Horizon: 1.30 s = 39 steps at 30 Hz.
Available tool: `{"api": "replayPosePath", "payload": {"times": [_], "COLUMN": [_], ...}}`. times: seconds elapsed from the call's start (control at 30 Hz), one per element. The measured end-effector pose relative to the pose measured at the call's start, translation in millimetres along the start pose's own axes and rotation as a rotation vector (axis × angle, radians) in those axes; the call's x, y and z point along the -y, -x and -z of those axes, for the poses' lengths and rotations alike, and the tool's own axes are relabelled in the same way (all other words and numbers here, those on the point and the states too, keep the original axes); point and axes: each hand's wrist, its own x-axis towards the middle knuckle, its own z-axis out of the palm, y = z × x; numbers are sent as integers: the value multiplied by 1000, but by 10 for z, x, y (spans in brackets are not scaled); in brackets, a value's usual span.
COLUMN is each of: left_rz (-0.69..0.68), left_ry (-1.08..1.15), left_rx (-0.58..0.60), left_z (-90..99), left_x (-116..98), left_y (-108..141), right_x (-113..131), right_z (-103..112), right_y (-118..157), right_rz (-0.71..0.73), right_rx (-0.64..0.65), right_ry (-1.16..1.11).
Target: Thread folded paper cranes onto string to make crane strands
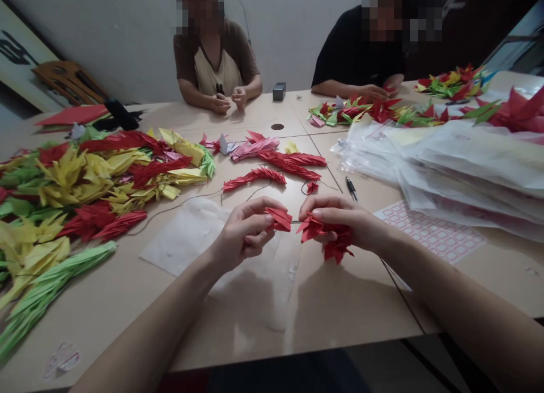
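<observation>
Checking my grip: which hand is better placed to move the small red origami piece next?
Left, probably: the left hand already pinches the small red origami piece in its fingertips, while the right hand is occupied holding the cluster of red origami.

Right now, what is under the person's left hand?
A translucent sheet lies on the tan table below the left hand; whatever lies beneath the sheet is hidden.

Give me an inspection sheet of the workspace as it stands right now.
Surface: pale table with visible panel seams.
Job's things: left hand pinches a red paper crane; right hand holds red paper cranes.
Clutter: strings of paper cranes, plastic bags, pen, sticker sheet.
Grippers: bare hands, both holding paper.
Cables: dark string across the table.
Surroundings: two seated co-workers, wall.
</observation>
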Motion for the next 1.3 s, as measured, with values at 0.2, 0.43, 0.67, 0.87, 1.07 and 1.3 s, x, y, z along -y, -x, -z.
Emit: {"api": "replayPosePath", "payload": {"times": [0.2,0.43,0.67,0.87,1.07,1.3], "left_rz": [54,-24,-47,-81,-82,-104], "left_ry": [-23,-142,-48,-79,-170,-238], "left_rx": [124,125,153,106,27,0], "left_z": [18,40,24,12,-9,39], "left_x": [-4,73,10,-24,24,-21], "left_y": [-10,-6,24,54,15,9], "right_x": [-3,-2,-14,-23,-10,8], "right_z": [8,8,15,-20,-54,-24], "right_y": [-9,-16,-11,-33,-35,-28], "right_rz": [-32,-79,-54,28,139,164], "right_rx": [-45,-74,-9,-126,-259,-273], "right_ry": [-76,-79,77,163,216,294]}}
